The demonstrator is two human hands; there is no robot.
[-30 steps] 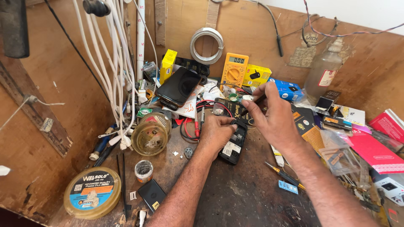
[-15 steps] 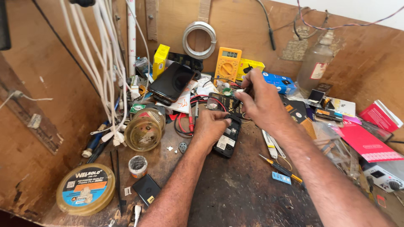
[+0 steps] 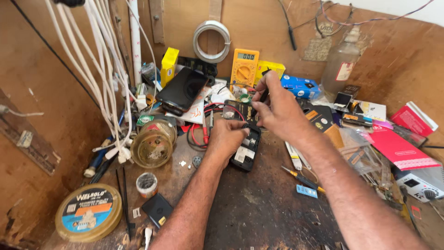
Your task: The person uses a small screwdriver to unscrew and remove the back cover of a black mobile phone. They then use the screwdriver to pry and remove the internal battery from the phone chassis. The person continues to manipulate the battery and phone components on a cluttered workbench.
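Observation:
A small opened black device [image 3: 246,153] lies on the dark, worn bench. My left hand [image 3: 225,137] grips its upper left edge with curled fingers and holds it down. My right hand [image 3: 279,111] hovers just above the device's top end, pinching a thin black probe [image 3: 264,94] that points down toward it. Behind my hands a yellow multimeter [image 3: 244,68] leans against the back wall, with red and black leads [image 3: 203,132] trailing across the bench.
A black smartphone [image 3: 182,88] leans at the back left beside a yellow box [image 3: 169,62]. A round tin [image 3: 89,213], a brass-coloured jar lid [image 3: 151,149] and white cables [image 3: 108,92] crowd the left. A screwdriver [image 3: 301,178], red booklet [image 3: 398,148] and glass bottle [image 3: 341,65] lie right.
My right hand has drawn left and closer over the device, with the probe now raised in its fingers. My left hand stays on the device. The view has shifted slightly.

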